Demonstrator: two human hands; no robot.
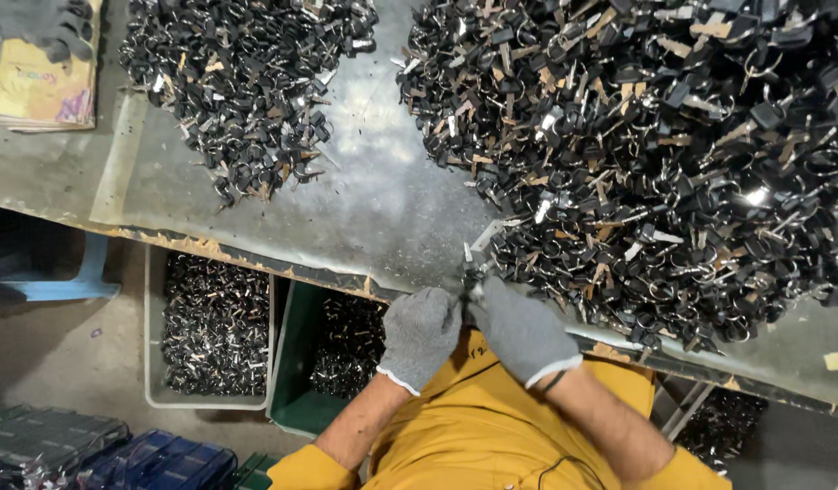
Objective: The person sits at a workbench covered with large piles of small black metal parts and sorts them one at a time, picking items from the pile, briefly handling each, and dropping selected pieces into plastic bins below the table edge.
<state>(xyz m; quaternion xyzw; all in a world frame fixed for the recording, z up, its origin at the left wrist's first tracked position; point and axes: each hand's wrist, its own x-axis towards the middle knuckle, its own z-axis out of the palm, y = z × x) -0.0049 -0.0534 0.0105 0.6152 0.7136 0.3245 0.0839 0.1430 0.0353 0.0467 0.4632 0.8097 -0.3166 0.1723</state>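
My left hand [421,334] and my right hand [521,328], both in grey knit gloves, meet at the near edge of a worn metal table [374,200]. Together they pinch a small metal key piece [473,259] between the fingertips. It sits right at the near edge of a big heap of black-headed keys with metal rings [673,154], which covers the right half of the table. A smaller heap of the same keys [247,82] lies at the far left of the table, apart from both hands.
Under the table edge stand a grey bin [156,363] and a green bin [287,363], both holding shiny metal parts. Another person's gloved hand [43,27] rests on a yellow booklet [38,91] at top left. Dark blue cases [120,454] lie on the floor.
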